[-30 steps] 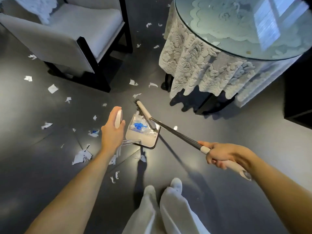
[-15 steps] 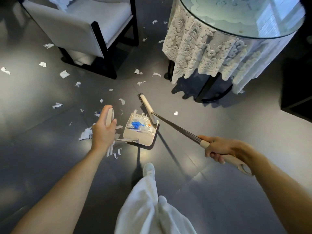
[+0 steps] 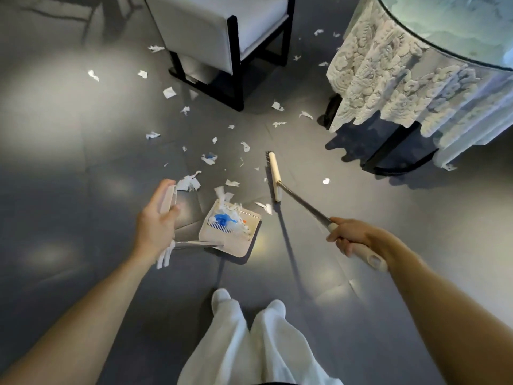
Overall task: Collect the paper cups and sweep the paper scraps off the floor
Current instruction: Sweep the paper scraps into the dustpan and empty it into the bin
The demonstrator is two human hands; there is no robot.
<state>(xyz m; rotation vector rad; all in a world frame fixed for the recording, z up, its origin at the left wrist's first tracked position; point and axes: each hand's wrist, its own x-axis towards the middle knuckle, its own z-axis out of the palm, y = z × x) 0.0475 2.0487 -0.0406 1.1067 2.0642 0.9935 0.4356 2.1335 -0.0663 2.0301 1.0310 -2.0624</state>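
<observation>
A cream dustpan (image 3: 248, 240) sits on the dark floor holding white and blue paper scraps. My left hand (image 3: 155, 226) grips the top of its upright handle (image 3: 168, 197). My right hand (image 3: 352, 236) grips the cream grip of a long broom; its metal shaft (image 3: 305, 202) runs up-left to the narrow cream broom head (image 3: 274, 175), which rests on the floor just right of the dustpan. Several white paper scraps (image 3: 208, 159) lie scattered on the floor beyond the pan, toward the chair. No paper cup is visible.
A grey chair with a black frame (image 3: 236, 65) stands at the top centre. A round glass-topped table with a lace cloth (image 3: 402, 79) stands at the top right. My white-trousered legs (image 3: 249, 343) are at the bottom.
The broom head has left the dustpan's mouth and now lies to the right of it. The view has shifted, so chair and table sit higher and further right.
</observation>
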